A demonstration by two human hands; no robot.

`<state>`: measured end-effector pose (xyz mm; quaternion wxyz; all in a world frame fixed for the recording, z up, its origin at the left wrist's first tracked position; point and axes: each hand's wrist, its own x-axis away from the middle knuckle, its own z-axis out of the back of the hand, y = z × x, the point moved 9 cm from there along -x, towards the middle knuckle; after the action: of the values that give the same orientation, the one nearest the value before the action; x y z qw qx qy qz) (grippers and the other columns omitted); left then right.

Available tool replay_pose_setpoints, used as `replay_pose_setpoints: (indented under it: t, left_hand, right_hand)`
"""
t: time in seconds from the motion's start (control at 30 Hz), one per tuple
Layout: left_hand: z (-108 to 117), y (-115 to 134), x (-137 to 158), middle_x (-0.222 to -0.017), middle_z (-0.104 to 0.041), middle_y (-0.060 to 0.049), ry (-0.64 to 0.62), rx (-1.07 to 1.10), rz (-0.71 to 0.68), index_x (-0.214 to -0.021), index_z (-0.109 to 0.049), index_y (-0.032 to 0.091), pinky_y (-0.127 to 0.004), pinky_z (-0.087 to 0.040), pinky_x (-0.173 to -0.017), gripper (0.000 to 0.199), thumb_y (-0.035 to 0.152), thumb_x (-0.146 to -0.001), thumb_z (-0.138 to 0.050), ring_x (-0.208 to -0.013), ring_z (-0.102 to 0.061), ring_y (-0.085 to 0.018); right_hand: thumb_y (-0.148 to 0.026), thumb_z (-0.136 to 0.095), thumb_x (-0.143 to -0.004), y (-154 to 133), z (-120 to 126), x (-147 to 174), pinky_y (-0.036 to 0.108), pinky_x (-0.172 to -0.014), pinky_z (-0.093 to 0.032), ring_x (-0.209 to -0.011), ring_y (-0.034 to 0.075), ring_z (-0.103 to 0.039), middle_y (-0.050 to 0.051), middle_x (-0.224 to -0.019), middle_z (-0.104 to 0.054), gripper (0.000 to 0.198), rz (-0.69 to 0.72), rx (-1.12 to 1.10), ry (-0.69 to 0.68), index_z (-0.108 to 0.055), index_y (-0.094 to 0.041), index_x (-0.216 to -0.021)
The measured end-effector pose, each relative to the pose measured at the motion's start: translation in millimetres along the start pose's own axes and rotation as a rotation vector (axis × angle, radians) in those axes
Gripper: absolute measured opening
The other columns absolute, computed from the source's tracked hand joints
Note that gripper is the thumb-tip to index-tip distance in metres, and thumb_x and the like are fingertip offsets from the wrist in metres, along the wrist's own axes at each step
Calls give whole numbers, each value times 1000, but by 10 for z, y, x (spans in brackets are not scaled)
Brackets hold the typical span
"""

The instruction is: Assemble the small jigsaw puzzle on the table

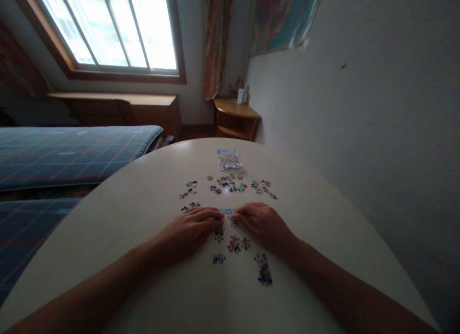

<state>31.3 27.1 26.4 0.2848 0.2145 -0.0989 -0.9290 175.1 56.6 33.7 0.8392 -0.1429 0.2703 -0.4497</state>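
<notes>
A small joined strip of jigsaw pieces point(227, 211) with a light blue upper edge lies on the table between my hands. My left hand point(194, 227) rests low on the table, its fingers together and closed at the strip's left end. From the other side, my right hand point(264, 224) pinches at the strip's right end, thumb and forefinger close together. The fingers partly cover the pieces, so exact contact is hard to see. Just below are a dark joined section point(219, 234), loose reddish pieces point(234, 244), a small pair point(218, 259) and a longer joined section point(265, 269).
The round white table point(151, 295) carries several loose jigsaw pieces point(226, 183) beyond my hands. A printed picture sheet point(229, 159) lies farther back. A plaid-covered bed point(72, 152) stands left, a wall point(377, 109) right, and a wooden corner shelf point(237, 109) behind.
</notes>
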Motion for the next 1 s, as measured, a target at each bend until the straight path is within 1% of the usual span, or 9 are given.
replay_pose_setpoints:
  t: [0.1, 0.3, 0.57, 0.8, 1.0]
  left_hand:
    - [4, 4, -3, -132, -62, -7, 3, -1, -1, -127, -59, 23, -41, -50, -101, 33, 16, -99, -43, -122, -57, -21]
    - [10, 7, -6, -132, -63, -7, 10, 6, -9, -127, -59, 23, -42, -50, -101, 33, 17, -99, -44, -123, -57, -21]
    - [-12, -8, -4, -132, -62, -6, -11, 6, 5, -126, -59, 23, -42, -50, -101, 32, 16, -98, -44, -123, -57, -21]
    - [17, 9, -2, -132, -62, -7, -4, 21, 4, -124, -58, 22, -41, -49, -102, 30, 16, -96, -46, -123, -56, -21]
    - [18, 15, -3, -131, -62, -7, 6, 26, -9, -123, -57, 22, -42, -50, -101, 29, 16, -97, -46, -122, -56, -21]
  right_hand:
    - [-36, -58, -95, -30, 19, -11, 33, -81, -50, -84, 18, -67, 4, -88, -74, 20, 20, -7, 30, -71, -21, -92]
    - [-39, -58, -96, -123, 102, -30, 33, -80, -48, -84, 19, -65, 4, -83, -73, 24, 120, 17, 100, -71, -21, -87]
    - [-35, -63, -93, -62, 107, -31, 32, -81, -48, -79, 17, -68, 1, -82, -76, 18, 69, 35, 118, -74, -23, -89]
    - [-31, -69, -89, -50, 109, -38, 33, -80, -50, -79, 18, -69, 2, -84, -77, 11, 83, 8, 132, -76, -24, -93]
    - [-23, -74, -84, -74, 135, -11, 33, -79, -52, -80, 19, -69, 2, -84, -76, 11, 106, -24, 163, -76, -24, -95]
